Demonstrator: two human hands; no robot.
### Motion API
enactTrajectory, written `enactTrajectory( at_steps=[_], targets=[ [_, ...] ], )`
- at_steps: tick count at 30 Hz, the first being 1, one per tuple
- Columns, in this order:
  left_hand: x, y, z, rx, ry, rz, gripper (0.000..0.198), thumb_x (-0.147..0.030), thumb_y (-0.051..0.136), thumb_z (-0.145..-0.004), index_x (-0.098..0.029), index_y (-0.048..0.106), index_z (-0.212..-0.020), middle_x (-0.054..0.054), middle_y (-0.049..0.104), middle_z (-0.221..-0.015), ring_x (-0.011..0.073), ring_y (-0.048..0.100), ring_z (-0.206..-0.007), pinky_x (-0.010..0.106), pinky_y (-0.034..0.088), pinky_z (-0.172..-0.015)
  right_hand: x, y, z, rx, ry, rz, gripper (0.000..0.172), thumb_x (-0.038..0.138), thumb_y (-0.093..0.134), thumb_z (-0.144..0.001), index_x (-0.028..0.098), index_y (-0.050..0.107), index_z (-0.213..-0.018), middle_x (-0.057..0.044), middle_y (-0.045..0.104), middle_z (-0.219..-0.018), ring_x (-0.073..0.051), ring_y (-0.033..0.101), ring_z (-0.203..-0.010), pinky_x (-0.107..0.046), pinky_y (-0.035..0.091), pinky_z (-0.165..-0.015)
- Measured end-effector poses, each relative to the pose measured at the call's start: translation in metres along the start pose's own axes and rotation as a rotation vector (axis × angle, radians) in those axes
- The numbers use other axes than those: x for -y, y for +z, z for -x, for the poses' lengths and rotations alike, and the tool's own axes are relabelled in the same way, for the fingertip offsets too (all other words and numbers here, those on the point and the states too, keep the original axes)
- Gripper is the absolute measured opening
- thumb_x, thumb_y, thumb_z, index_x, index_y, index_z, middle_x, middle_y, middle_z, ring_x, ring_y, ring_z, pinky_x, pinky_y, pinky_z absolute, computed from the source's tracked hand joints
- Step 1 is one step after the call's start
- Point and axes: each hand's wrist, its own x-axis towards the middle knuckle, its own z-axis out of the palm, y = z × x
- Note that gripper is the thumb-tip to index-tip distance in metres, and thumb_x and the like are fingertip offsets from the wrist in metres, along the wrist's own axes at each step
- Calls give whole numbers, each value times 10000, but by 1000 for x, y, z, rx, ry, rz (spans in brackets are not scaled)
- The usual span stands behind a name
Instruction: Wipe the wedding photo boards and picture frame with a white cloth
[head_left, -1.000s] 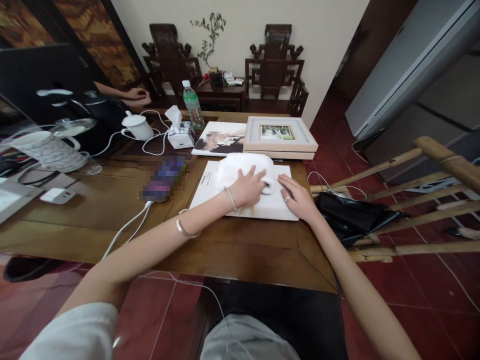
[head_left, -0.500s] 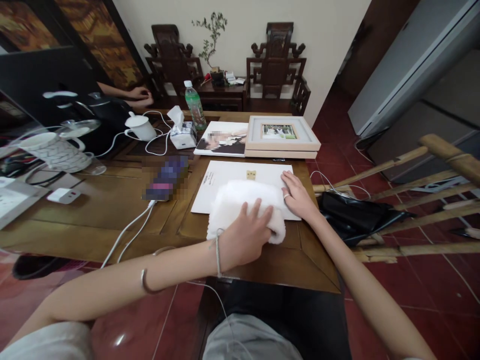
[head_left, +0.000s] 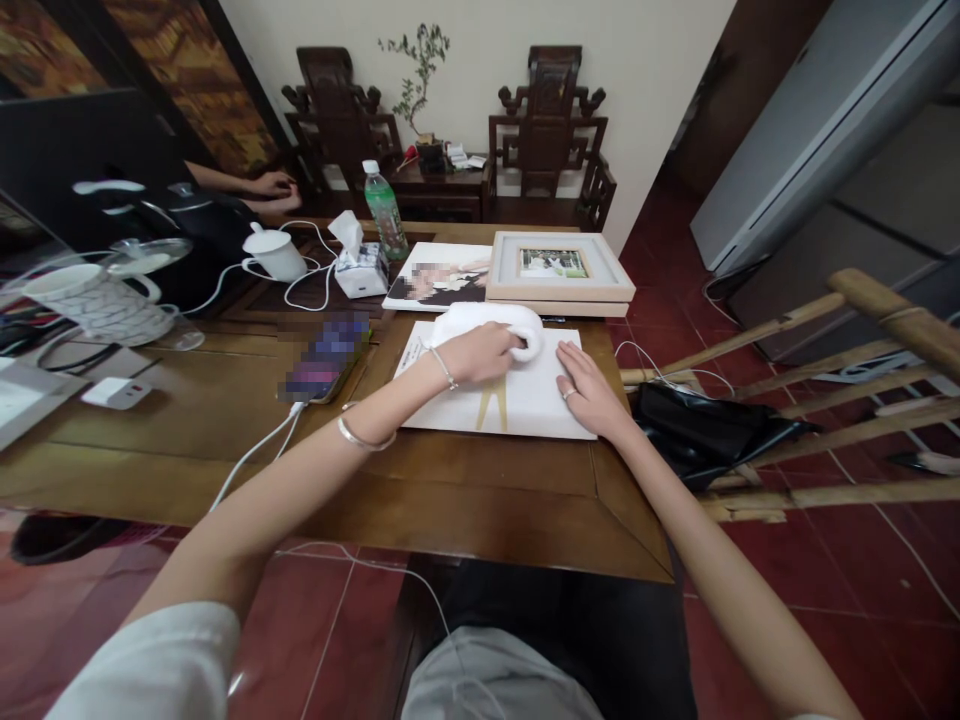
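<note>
A white panel (head_left: pixel 450 408) lies flat near the front of the wooden table, with a tan two-legged stand piece (head_left: pixel 492 404) on its surface and small dark print at its left. My left hand (head_left: pixel 486 354) grips a folded, fluffy white cloth (head_left: pixel 480 316) over the panel's far part, its fingers curled around the cloth's right end. The cloth covers the upper middle of the panel. My right hand (head_left: pixel 589 390) rests on the panel's right edge, fingers stretched out and holding nothing.
Behind the panel lie a photo print (head_left: pixel 442 275) and stacked picture frames (head_left: pixel 562 270). A phone (head_left: pixel 328 355) with a cable, a tissue box (head_left: pixel 361 270), a green bottle (head_left: pixel 386 212) and cups are to the left. Another person's hands (head_left: pixel 277 190) are beyond the kettle.
My left hand has pushed the white cloth away from me to the panel's far side, uncovering the tan stand piece and the near edge. My right hand stays in place.
</note>
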Motion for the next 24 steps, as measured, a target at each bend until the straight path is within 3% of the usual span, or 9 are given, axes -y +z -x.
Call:
enactTrajectory(
  at_steps=[5, 9, 11, 14, 18, 20, 24],
  targets=[
    [33, -6, 15, 21, -38, 0, 367, -147, 353, -820, -128, 682, -983, 119, 706, -1046, 251, 629, -999, 333, 446, -927, 0, 0, 1, -3, 5, -10, 562, 289, 390, -901, 125, 424, -1437, -131, 386, -1520, -279, 280, -1437, -516, 236, -1184],
    [64, -3, 42, 10, -142, -34, 366, -165, 349, -817, -127, 678, -974, 120, 705, -1061, 256, 624, -1019, 335, 450, -929, 1, 0, 0, -12, -6, -29, 557, 281, 397, -898, 170, 421, -1443, -103, 388, -1523, -279, 287, -1434, -534, 237, -1181],
    [68, 2, 60, 3, -194, -44, 375, -147, 346, -814, -128, 679, -985, 120, 707, -1072, 248, 627, -1040, 331, 455, -947, 1, 0, 0, -13, -7, -30, 556, 281, 398, -896, 166, 425, -1440, -104, 389, -1523, -282, 287, -1434, -537, 237, -1181],
    [53, 12, 89, -1, -190, -38, 404, -100, 336, -807, -122, 681, -1017, 130, 676, -1180, 241, 583, -1180, 346, 438, -1018, 1, 1, 0, -11, -1, -19, 553, 287, 391, -900, 141, 434, -1432, -116, 395, -1517, -279, 288, -1434, -521, 236, -1185],
    [8, 19, 132, 40, -132, -5, 397, -68, 332, -821, -128, 692, -978, 128, 502, -1431, 281, 387, -1384, 511, 352, -1106, 3, -1, 0, -8, 5, -19, 550, 296, 394, -906, 135, 436, -1431, -123, 393, -1517, -285, 286, -1434, -518, 237, -1186],
    [-10, 17, 150, 75, -99, 46, 391, -40, 340, -807, -150, 703, -903, 87, 445, -1484, 266, 362, -1401, 518, 323, -1130, 4, -2, 1, -7, 5, -26, 547, 299, 396, -910, 161, 430, -1438, -106, 389, -1522, -287, 285, -1434, -531, 235, -1185],
    [-19, 13, 160, 109, -90, 75, 378, -13, 356, -795, -159, 702, -840, 59, 420, -1502, 246, 342, -1413, 484, 317, -1146, 5, -4, 1, -6, 0, -31, 545, 306, 398, -915, 178, 423, -1444, -95, 384, -1527, -284, 286, -1435, -538, 235, -1183]
  ],
)
